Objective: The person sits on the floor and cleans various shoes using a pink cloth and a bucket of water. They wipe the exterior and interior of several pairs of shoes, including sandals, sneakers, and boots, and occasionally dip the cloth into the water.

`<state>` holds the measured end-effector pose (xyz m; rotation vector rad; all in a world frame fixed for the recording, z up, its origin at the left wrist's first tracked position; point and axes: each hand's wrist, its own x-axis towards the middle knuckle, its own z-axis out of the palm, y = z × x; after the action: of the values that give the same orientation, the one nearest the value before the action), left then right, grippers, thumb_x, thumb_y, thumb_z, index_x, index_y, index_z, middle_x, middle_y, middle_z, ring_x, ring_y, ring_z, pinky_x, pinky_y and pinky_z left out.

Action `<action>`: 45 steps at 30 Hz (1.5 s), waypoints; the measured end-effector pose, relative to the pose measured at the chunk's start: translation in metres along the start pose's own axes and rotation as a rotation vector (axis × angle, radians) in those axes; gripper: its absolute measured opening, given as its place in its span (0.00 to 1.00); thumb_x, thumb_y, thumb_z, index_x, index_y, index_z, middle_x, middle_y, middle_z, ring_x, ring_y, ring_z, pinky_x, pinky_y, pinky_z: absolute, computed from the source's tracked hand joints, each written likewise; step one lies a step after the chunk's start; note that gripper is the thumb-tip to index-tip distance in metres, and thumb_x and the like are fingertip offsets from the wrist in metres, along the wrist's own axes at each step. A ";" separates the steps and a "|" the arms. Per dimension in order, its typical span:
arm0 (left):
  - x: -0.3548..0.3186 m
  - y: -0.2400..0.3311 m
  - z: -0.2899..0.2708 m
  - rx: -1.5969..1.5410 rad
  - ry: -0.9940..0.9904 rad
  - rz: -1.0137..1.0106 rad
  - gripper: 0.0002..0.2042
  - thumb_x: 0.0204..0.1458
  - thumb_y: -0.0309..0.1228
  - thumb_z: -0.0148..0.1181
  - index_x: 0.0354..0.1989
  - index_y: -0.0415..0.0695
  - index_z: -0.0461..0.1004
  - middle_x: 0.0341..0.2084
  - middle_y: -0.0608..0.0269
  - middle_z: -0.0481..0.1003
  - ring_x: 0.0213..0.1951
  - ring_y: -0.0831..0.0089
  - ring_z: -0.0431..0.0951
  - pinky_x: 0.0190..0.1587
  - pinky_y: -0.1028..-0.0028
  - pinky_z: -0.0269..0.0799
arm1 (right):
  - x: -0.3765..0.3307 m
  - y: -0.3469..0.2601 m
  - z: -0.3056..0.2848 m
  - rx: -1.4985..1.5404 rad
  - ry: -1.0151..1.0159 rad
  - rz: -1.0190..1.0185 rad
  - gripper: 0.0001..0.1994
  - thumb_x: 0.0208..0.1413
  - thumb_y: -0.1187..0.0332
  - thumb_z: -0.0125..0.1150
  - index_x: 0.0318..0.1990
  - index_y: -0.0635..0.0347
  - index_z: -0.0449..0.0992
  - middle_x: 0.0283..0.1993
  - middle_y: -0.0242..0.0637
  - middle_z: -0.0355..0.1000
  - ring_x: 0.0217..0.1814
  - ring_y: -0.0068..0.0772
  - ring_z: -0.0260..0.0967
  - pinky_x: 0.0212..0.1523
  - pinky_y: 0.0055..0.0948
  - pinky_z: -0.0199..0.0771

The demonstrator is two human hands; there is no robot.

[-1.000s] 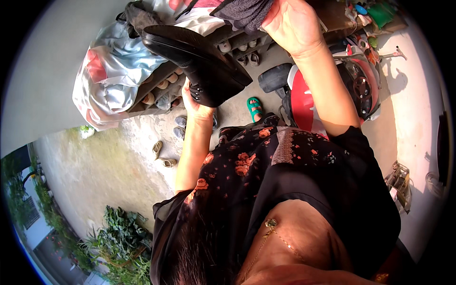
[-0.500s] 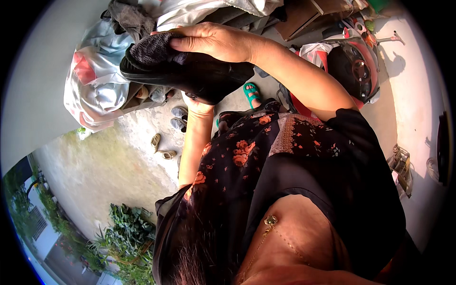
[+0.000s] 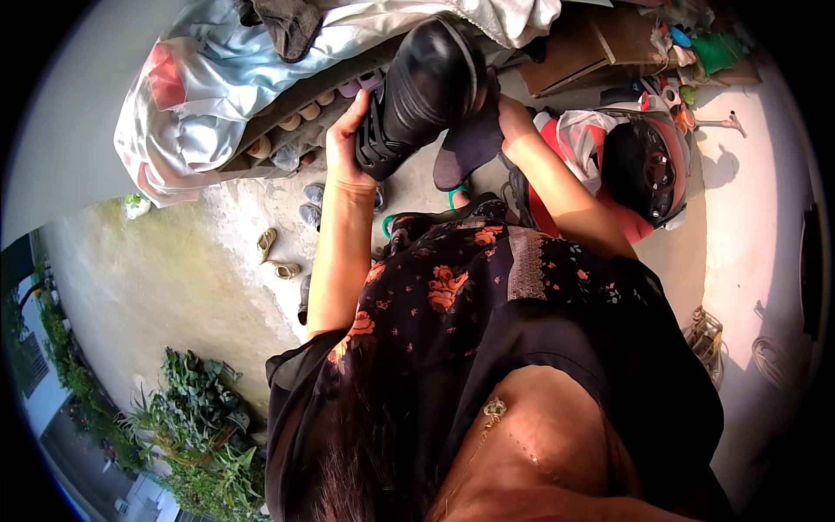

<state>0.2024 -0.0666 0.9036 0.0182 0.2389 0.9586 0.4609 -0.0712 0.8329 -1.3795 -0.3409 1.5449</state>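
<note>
I hold a black shoe [image 3: 426, 87] up in front of me with both hands. My left hand [image 3: 348, 139] is on the left side of the shoe, down by the sole. My fingers there are curled round the edge of the sole and my thumb sticks up along the side. The sole has bumpy ridges and faces left. The round toe of the shoe points up and away from me.

My right hand [image 3: 509, 117] is on the right side of the shoe. A dark cloth [image 3: 470, 143] hangs down from it, just below the shoe. Most of my right fingers are hidden behind the shoe and the cloth, so I cannot tell how tightly they are closed.

Far from me, behind the shoe, is a shoe rack [image 3: 287, 130] with pale shoes in rows. A shiny white and blue cloth [image 3: 200, 96] lies over the top of it, and a dark grey rag [image 3: 291, 22] sits on that.

On my right is a red scooter [image 3: 600, 183] with a dark helmet [image 3: 648, 165] on it. Down on the ground on my left lie small tan sandals [image 3: 274, 257], and nearer my feet I see green flip-flops [image 3: 457, 196]. Green plants [image 3: 191, 409] grow at the near left.
</note>
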 end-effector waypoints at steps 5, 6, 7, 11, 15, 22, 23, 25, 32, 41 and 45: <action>-0.016 -0.010 0.020 1.453 0.123 0.178 0.19 0.57 0.43 0.62 0.39 0.35 0.79 0.24 0.62 0.77 0.27 0.79 0.75 0.29 0.73 0.70 | -0.042 -0.116 -0.006 0.279 -0.103 -0.295 0.22 0.67 0.54 0.46 0.59 0.60 0.70 0.57 0.37 0.72 0.58 0.33 0.70 0.61 0.36 0.67; -0.016 -0.013 0.014 1.725 0.117 0.163 0.18 0.57 0.42 0.61 0.37 0.36 0.79 0.22 0.54 0.76 0.27 0.71 0.77 0.30 0.69 0.71 | -0.048 -0.132 -0.012 0.225 -0.113 -0.331 0.24 0.68 0.51 0.42 0.63 0.58 0.66 0.63 0.38 0.68 0.65 0.37 0.65 0.67 0.43 0.62; -0.017 -0.016 0.011 2.000 0.118 0.155 0.17 0.56 0.42 0.61 0.36 0.36 0.79 0.19 0.47 0.74 0.26 0.62 0.79 0.30 0.64 0.72 | -0.051 -0.141 -0.018 0.237 -0.269 -0.376 0.23 0.68 0.54 0.46 0.62 0.58 0.66 0.61 0.37 0.69 0.63 0.37 0.67 0.67 0.44 0.62; -0.021 -0.030 0.007 2.073 -0.055 0.243 0.13 0.55 0.38 0.60 0.34 0.39 0.79 0.21 0.43 0.75 0.30 0.46 0.77 0.34 0.57 0.73 | -0.067 -0.120 0.019 -0.214 -0.448 -0.528 0.18 0.65 0.62 0.54 0.59 0.61 0.69 0.55 0.34 0.72 0.58 0.29 0.69 0.62 0.32 0.65; -0.015 -0.039 0.011 2.467 -0.383 -0.023 0.11 0.55 0.29 0.54 0.39 0.35 0.78 0.32 0.45 0.78 0.37 0.55 0.79 0.43 0.64 0.71 | -0.072 -0.033 0.099 -1.026 -0.331 -1.139 0.28 0.52 0.48 0.66 0.51 0.60 0.73 0.46 0.42 0.71 0.48 0.42 0.73 0.52 0.35 0.71; -0.033 -0.047 -0.020 2.590 -0.354 0.070 0.04 0.40 0.25 0.58 0.21 0.41 0.78 0.23 0.53 0.78 0.27 0.59 0.81 0.32 0.65 0.76 | -0.055 -0.037 0.164 -1.643 -0.338 -1.111 0.12 0.51 0.57 0.60 0.43 0.45 0.77 0.39 0.35 0.71 0.42 0.42 0.75 0.42 0.44 0.76; -0.033 -0.043 -0.027 2.652 -0.433 0.185 0.03 0.40 0.24 0.58 0.22 0.40 0.78 0.25 0.53 0.78 0.27 0.60 0.81 0.32 0.65 0.77 | -0.037 -0.047 0.159 -1.675 -0.292 -1.133 0.14 0.52 0.55 0.58 0.44 0.45 0.77 0.41 0.36 0.73 0.43 0.45 0.75 0.44 0.45 0.76; -0.034 -0.042 -0.036 2.728 -0.505 0.201 0.05 0.39 0.24 0.58 0.25 0.38 0.78 0.29 0.51 0.79 0.30 0.59 0.81 0.35 0.65 0.77 | -0.007 -0.062 0.148 -1.820 -0.269 -0.855 0.17 0.52 0.54 0.58 0.48 0.45 0.77 0.45 0.38 0.75 0.48 0.47 0.74 0.49 0.45 0.75; -0.030 -0.051 -0.014 3.076 -0.499 0.206 0.23 0.45 0.28 0.56 0.51 0.29 0.72 0.52 0.37 0.71 0.56 0.49 0.71 0.58 0.56 0.67 | -0.040 -0.016 0.171 -1.880 -0.460 -0.914 0.15 0.52 0.58 0.58 0.47 0.47 0.78 0.47 0.41 0.73 0.46 0.48 0.76 0.47 0.48 0.76; -0.026 -0.021 -0.048 2.824 -0.046 0.530 0.18 0.48 0.27 0.52 0.49 0.36 0.71 0.45 0.48 0.70 0.49 0.54 0.70 0.53 0.61 0.65 | -0.105 -0.002 0.135 -1.326 -0.772 -1.125 0.12 0.42 0.71 0.65 0.38 0.48 0.76 0.37 0.33 0.67 0.33 0.39 0.74 0.32 0.36 0.77; -0.016 -0.005 -0.040 2.850 0.295 0.686 0.16 0.48 0.28 0.52 0.47 0.37 0.71 0.43 0.49 0.70 0.46 0.53 0.69 0.51 0.62 0.65 | -0.063 -0.030 0.076 -1.561 -0.540 -1.027 0.12 0.45 0.71 0.61 0.39 0.45 0.76 0.37 0.33 0.68 0.36 0.43 0.74 0.36 0.40 0.76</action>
<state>0.1892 -0.0858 0.8671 2.6749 1.7409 0.4497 0.4000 -0.0777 0.9164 -1.2742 -2.4882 0.5168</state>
